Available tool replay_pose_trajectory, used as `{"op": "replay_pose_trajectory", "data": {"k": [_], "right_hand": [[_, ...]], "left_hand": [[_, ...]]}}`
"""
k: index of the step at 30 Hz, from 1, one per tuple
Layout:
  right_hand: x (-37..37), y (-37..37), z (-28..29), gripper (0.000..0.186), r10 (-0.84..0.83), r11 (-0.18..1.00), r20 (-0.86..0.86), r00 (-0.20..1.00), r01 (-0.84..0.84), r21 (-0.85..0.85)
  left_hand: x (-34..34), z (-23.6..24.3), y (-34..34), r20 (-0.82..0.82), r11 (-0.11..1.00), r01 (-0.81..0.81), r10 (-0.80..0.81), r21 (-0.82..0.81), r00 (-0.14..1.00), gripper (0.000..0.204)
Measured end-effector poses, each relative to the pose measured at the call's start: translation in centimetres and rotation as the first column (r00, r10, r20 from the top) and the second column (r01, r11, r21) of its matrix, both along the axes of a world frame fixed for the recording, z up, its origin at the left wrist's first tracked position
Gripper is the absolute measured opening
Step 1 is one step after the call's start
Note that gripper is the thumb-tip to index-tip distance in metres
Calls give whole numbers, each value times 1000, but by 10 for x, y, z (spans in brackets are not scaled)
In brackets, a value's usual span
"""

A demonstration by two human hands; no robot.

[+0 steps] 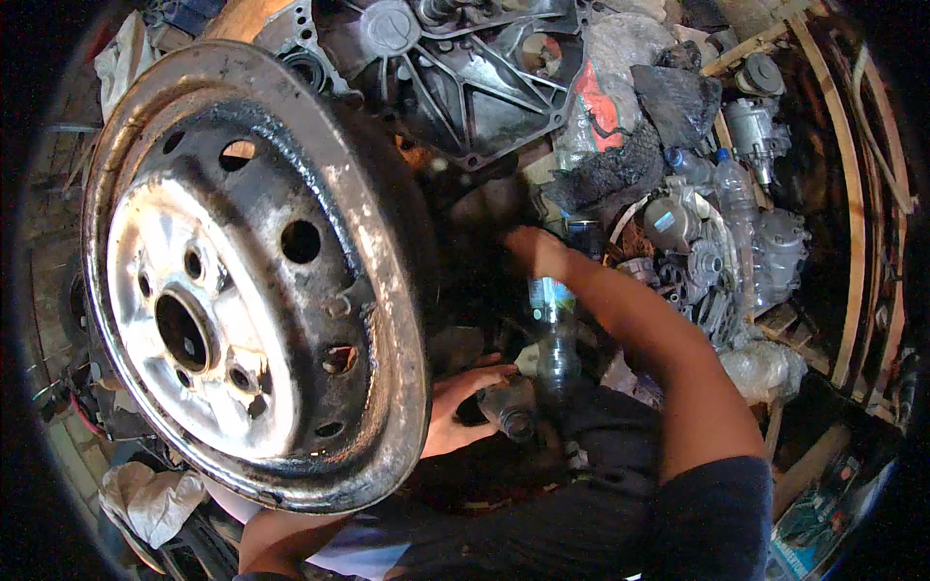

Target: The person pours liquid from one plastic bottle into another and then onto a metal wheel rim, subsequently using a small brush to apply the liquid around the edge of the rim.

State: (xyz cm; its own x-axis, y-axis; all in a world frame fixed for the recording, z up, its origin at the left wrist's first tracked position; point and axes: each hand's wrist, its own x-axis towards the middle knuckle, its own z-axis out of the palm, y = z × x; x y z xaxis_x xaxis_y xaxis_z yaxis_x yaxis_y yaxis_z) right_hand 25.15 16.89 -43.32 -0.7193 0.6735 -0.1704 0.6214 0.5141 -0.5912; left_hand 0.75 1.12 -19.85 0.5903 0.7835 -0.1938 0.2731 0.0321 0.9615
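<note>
A large rusty steel wheel rim stands tilted on the left, very near, and hides much of what lies behind it. Past its lower right edge shows my left hand, its fingers curled round a dark, stubby metal part with a rounded end. My right arm reaches up and leftward across the middle. In deep shadow below a ribbed metal gearbox housing lies my right hand; its fingers are too dark to make out. A clear plastic bottle stands between my two arms.
Dirty plastic sheeting and black rags lie right of the housing. Several grey metal engine parts and another clear bottle are heaped farther right, beside curved wooden slats. A crumpled pale cloth lies at lower left.
</note>
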Motion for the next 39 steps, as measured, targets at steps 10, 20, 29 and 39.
{"op": "replay_pose_trajectory", "data": {"k": [10,20,29,39], "right_hand": [[99,32,71,31,-840,380,-111,531,430,-819],[153,4,65,37,-874,114,22,486,247,-962],[143,-2,76,32,-886,-12,118,448,232,-973],[140,-3,73,40,-885,-39,112,452,167,-985]], "left_hand": [[-3,15,-16,-12,998,45,-44,44,999,65],[9,17,-16,-14,995,66,-65,71,998,66],[7,10,-17,14,997,53,-54,60,998,65],[8,11,-15,2,998,43,-43,41,999,68]]}}
